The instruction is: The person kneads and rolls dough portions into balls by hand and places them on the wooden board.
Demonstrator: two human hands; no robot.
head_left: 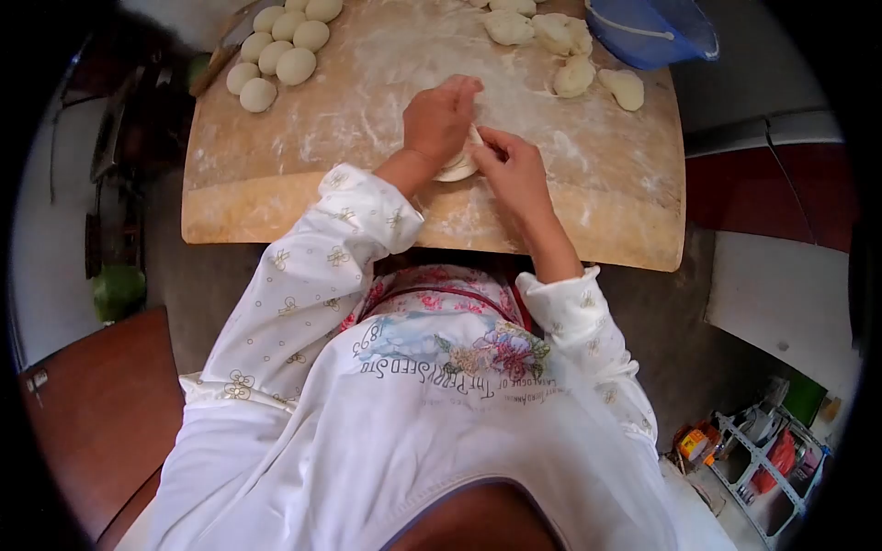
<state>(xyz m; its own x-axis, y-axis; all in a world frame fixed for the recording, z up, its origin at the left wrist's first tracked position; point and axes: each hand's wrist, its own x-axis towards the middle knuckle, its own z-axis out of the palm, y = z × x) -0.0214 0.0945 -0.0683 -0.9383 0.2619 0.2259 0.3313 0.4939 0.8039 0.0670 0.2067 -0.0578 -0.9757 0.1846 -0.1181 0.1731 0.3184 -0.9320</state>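
Note:
A flattened round piece of dough (457,171) lies on the floured wooden board between my hands, near the board's front edge. Over its left and far side is my left hand (443,118), fingers held together and bent against the dough; the thumb is hidden. My right hand (516,173) pinches the dough's right edge between thumb and curled fingers. Much of the dough is covered by both hands.
Several smooth dough balls (296,66) sit at the board's (276,211) far left. Rough dough lumps (574,77) lie far right, beside a blue bucket (648,41). A rack (767,468) with bottles and bags stands low on the right. A brown panel (106,413) is at lower left.

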